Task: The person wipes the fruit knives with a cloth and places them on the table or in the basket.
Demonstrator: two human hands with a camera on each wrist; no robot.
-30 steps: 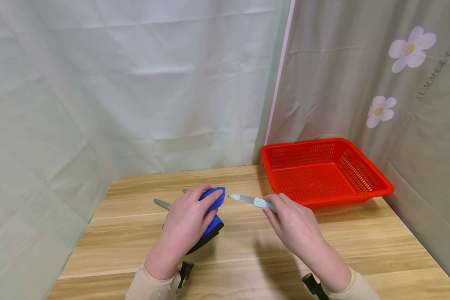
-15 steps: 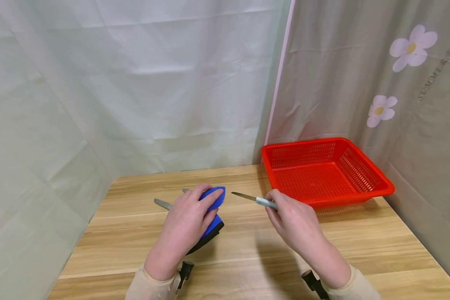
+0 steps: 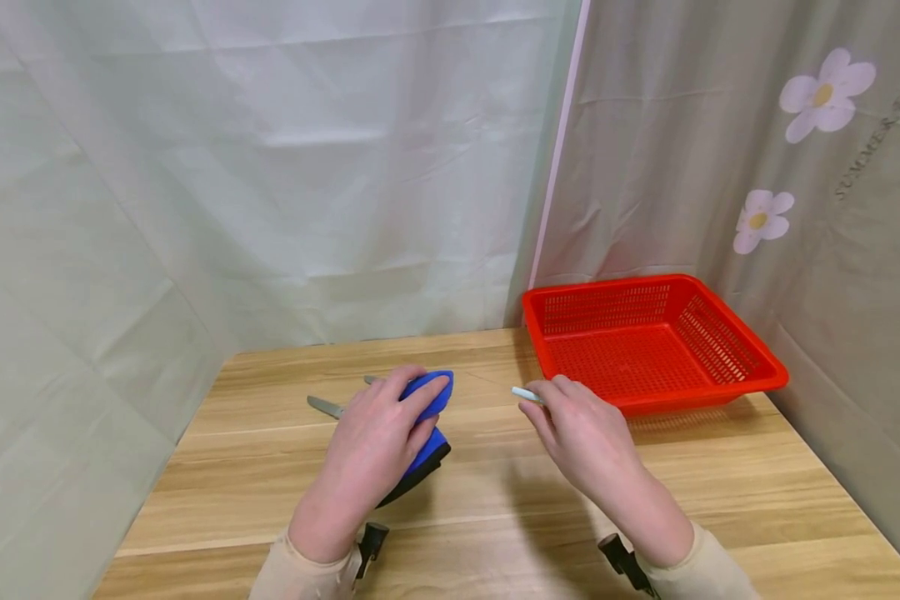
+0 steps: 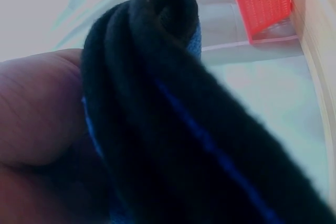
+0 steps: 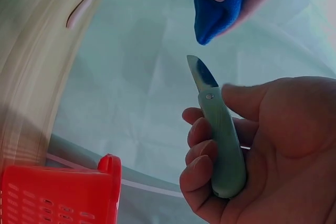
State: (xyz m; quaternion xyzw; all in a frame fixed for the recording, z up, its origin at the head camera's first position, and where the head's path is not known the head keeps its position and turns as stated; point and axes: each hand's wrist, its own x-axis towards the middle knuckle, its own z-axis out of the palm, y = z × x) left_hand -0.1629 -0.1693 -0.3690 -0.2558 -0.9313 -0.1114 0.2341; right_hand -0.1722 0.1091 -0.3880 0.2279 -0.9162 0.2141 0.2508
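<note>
Since the earlier head views, the knife (image 5: 215, 111) had rolled in the right hand (image 3: 588, 437), turning its blade from flat to nearly edge-on; the cloth (image 4: 142, 98) and the basket (image 3: 705, 397) had hardly moved. Near the basket's front left corner, the right grip was clamped on the knife, its tip pointing away from the basket and stopping short of the cloth. Holding it by the handle presumably kept fingers off the edge. Smooth and pale green, the handle had a rivet beside a short, shiny blade with a dark bluish patch, perhaps a reflection. Farther left of the basket, the left hand (image 3: 378, 446) had its grip clamped on the cloth, blue with black trim, its layers probably padding the fingers. Well left of the basket, two greyish blade-like pieces (image 3: 325, 407) showed past that hand, partly hidden, on the bench (image 3: 480, 533).
</note>
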